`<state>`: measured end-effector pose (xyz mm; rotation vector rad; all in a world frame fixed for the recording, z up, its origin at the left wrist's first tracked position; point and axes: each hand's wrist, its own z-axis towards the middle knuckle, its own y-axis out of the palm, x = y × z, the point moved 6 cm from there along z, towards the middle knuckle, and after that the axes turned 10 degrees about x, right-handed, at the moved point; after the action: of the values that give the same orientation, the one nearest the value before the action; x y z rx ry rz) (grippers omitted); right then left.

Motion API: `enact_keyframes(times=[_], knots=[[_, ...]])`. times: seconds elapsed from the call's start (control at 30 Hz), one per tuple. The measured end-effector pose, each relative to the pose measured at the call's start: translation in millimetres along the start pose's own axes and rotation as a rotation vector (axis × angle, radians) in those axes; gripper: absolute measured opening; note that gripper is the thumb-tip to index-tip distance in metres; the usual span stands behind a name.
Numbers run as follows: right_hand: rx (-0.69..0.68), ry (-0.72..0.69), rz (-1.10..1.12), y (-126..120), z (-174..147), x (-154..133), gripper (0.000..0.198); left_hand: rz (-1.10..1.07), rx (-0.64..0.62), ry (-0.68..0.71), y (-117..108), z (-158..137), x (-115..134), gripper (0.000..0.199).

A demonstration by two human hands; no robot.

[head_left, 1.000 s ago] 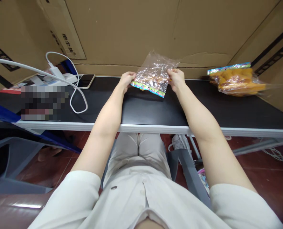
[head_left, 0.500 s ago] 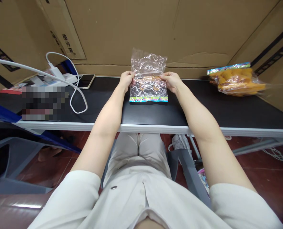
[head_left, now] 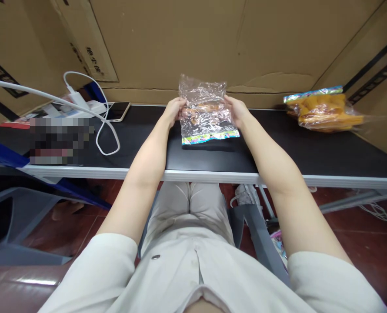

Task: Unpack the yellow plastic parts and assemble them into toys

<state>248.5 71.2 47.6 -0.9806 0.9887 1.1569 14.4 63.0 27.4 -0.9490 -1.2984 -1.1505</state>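
A clear plastic bag (head_left: 206, 124) with a colourful printed strip along its near edge is held up over the black tabletop (head_left: 209, 158). Through the crinkled film shows an orange-brown patch; whether it lies inside or is my fingers seen through the plastic I cannot tell. My left hand (head_left: 175, 109) pinches the bag's left side, thumb on top. On the opposite side my right hand (head_left: 237, 111) is closed on the bag's right edge, its fingertips partly behind the film.
To the right lies a similar bag (head_left: 324, 111) filled with something orange-yellow. At the left are a phone (head_left: 119, 111), a white charger (head_left: 78, 99) with a looping cable (head_left: 108, 124), papers and a blurred-out patch. Cardboard (head_left: 180, 43) stands behind the table.
The bag has tilted: its printed strip has swung a little to the right and nearer, and its top edge has come lower. Both hands keep hold of it.
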Motion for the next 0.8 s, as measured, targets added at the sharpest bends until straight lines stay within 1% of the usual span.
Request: enact_keyframes(times=[0.07,0.1,0.17,0.23,0.3,0.37,0.5,0.6,0.7,0.8], knots=[[0.006,0.175,0.106,2.7,-6.3,2.1,0.015,-0.022,0.037,0.025,-2.4,5.7,-1.2,0.029],[0.014,0.233,0.138,3.8,-10.1,1.2,0.012,-0.034,0.060,0.034,-4.0,8.3,-2.0,0.032],[0.010,0.272,0.151,6.3,-16.8,-3.4,0.014,-0.046,0.106,0.052,-7.0,12.2,-3.1,0.034],[0.000,0.271,0.149,7.9,-21.1,-7.7,0.021,-0.031,0.139,0.070,-9.2,13.8,-3.1,0.027],[-0.009,0.264,0.150,8.6,-23.1,-9.8,0.024,-0.008,0.165,0.080,-10.9,14.0,-2.5,0.013],[-0.010,0.261,0.152,8.6,-23.4,-9.8,0.023,0.003,0.184,0.089,-12.2,14.2,-1.6,0.010],[0.009,0.253,0.149,7.8,-20.8,-7.7,0.022,-0.015,0.250,0.148,-16.2,16.6,1.6,0.022],[0.039,0.224,0.159,7.0,-18.7,-7.6,0.021,-0.035,0.282,0.174,-18.2,18.1,2.6,0.028],[0.045,0.198,0.151,6.5,-17.5,-7.3,0.022,-0.035,0.265,0.170,-17.5,17.3,3.0,0.040],[0.057,0.175,0.144,2.1,-11.1,-3.4,0.022,-0.021,0.200,0.110,-14.5,15.2,1.3,0.063]])
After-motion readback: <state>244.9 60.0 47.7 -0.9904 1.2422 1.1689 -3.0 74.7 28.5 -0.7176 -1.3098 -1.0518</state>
